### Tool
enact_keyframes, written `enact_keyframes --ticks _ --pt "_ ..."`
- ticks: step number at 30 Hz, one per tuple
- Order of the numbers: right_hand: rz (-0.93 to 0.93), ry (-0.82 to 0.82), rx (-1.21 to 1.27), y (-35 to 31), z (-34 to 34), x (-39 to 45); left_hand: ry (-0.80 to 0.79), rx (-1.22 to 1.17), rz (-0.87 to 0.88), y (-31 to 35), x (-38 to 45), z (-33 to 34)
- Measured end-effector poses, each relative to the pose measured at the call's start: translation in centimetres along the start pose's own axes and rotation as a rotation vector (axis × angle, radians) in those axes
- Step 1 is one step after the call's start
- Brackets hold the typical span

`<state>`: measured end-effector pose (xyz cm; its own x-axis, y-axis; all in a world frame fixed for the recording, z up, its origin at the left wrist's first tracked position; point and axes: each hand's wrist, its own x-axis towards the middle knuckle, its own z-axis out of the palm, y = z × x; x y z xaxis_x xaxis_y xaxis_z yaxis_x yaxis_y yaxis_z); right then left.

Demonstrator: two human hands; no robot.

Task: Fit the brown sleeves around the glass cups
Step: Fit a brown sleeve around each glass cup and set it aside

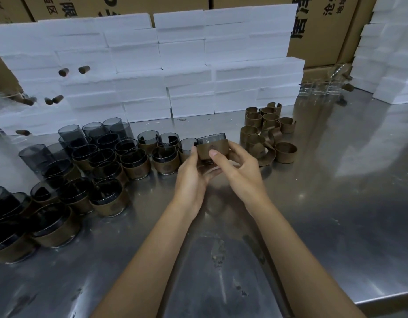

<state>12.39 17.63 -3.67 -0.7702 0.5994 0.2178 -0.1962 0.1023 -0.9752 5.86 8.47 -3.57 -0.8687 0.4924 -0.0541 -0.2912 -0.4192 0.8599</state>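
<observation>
The smoky grey glass cup [211, 139] is sitting inside a brown wrap-around sleeve [209, 149], lifted above the steel table [313, 203]; left hand [193, 177] and right hand [237, 166] are both clasping it, seemingly seating the sleeve; next, setting it among the sleeved cups [134, 161]

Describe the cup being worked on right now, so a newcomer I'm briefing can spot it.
Start at the wall of white foam boxes across the steel table; before it, sleeved cups stand left and empty brown sleeves right. Between them, the left hand and right hand hold one smoky glass cup. It alone is off the table.
</observation>
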Motion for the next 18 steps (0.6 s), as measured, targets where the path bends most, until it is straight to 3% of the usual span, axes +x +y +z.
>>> enact_keyframes --ticks 7,12,18 --pt "0.017 -0.025 -0.042 1.0 -0.2 0.6 0.087 0.269 0.034 0.4 0.1 -0.2" --pt "-0.065 -0.065 -0.481 2.3 -0.5 0.6 0.068 0.738 0.200 -0.2 0.0 -0.7" --pt "-0.055 -0.114 -0.693 3.1 -0.5 0.5 0.253 1.123 0.337 -0.1 0.6 -1.4"
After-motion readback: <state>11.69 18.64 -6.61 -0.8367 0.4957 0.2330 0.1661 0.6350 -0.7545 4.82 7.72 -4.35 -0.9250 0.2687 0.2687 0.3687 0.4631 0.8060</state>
